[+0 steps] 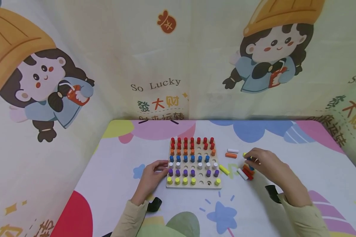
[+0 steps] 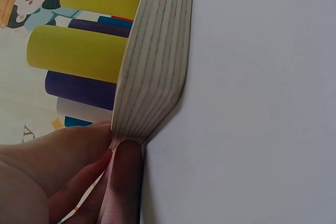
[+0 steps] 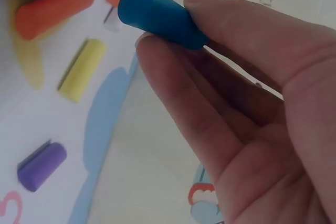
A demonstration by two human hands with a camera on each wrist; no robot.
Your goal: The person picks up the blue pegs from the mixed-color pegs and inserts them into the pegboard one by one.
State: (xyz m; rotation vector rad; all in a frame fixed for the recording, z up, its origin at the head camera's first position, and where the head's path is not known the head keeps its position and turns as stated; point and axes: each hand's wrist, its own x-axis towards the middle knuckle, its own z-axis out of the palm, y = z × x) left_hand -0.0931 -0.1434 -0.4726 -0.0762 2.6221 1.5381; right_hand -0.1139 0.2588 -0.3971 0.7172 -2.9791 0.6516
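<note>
A light wooden pegboard (image 1: 192, 188) lies on the table with rows of red, orange, blue, white, purple and yellow pegs standing in it. Several holes on its right half hold no peg. My left hand (image 1: 152, 176) grips the board's left edge; in the left wrist view, thumb and finger meet at its layered side (image 2: 152, 56), beside a yellow peg (image 2: 76, 48). Right of the board, my right hand (image 1: 268, 163) is over a group of loose pegs. It pinches a blue peg (image 3: 157, 17) between thumb and fingertip, tilted and raised above the table.
Loose pegs lie right of the board: a white peg (image 1: 232, 150), an orange peg (image 1: 230, 155) and a yellow peg (image 1: 224, 170). Another white peg (image 1: 242, 174) lies against red and orange ones below the right hand. A purple peg (image 3: 42, 166) shows in the right wrist view.
</note>
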